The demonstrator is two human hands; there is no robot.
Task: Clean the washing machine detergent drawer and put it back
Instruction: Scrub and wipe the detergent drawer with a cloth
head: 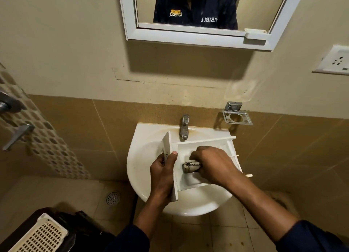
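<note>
My right hand (pixel 209 163) is curled tight around a dirty cloth (pixel 190 166), pressing it down inside the white drawer (pixel 186 178). My left hand (pixel 163 174) grips the drawer's front panel, thumb hooked over its edge. The drawer is held over the sink (pixel 136 157), just in front of the tap (pixel 184 127). A metal soap holder (pixel 237 116) hangs on the tiled wall to the right, with a mirror (pixel 188 36) above.
</note>
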